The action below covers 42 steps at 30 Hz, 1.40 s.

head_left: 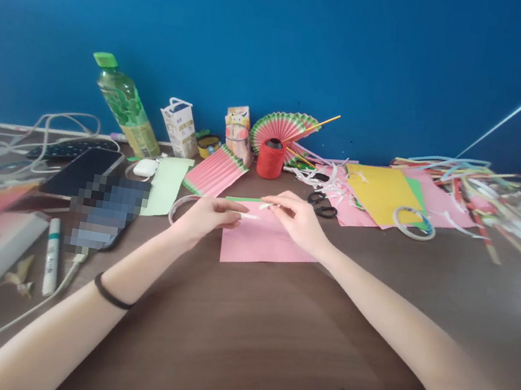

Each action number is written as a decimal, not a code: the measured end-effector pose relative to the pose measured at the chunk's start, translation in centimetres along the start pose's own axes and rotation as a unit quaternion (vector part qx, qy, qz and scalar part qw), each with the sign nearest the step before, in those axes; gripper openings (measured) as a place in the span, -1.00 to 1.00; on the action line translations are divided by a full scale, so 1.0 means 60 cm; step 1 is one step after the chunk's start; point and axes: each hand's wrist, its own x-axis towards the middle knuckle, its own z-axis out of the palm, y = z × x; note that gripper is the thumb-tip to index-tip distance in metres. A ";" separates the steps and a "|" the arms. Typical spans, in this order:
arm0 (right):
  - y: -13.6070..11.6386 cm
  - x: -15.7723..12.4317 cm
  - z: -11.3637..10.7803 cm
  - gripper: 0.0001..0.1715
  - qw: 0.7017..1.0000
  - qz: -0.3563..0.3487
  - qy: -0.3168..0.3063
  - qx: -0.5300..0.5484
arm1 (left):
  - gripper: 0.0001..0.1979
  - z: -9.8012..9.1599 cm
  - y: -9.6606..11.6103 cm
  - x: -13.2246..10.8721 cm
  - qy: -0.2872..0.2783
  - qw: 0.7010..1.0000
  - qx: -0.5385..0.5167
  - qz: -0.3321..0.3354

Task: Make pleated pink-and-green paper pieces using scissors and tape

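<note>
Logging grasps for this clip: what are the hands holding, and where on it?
A thin white strip, seemingly pinched at its ends: left hand at one, right hand at the other, above the pink sheet.

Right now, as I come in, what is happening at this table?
A person works at a brown table with both bare hands. The left hand and the right hand seem to pinch a thin white strip between them, just over the top part of a pink sheet that lies flat on the table. Behind the sheet stands a red thread spool, with a pleated pink paper beside it. Black scissors lie to the right, untouched.
</note>
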 end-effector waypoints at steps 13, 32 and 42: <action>-0.030 -0.010 0.009 -0.87 0.994 0.042 -0.034 0.095 | -0.74 0.018 0.005 -0.011 0.035 0.999 -0.009 -0.027; -0.023 -0.009 0.013 -0.91 0.995 0.067 -0.040 0.064 | -0.75 0.028 0.018 -0.022 -0.011 0.999 -0.010 -0.042; -0.024 -0.009 0.013 -0.92 0.993 0.074 -0.045 0.074 | -0.77 0.030 0.016 -0.023 -0.019 0.999 0.000 -0.030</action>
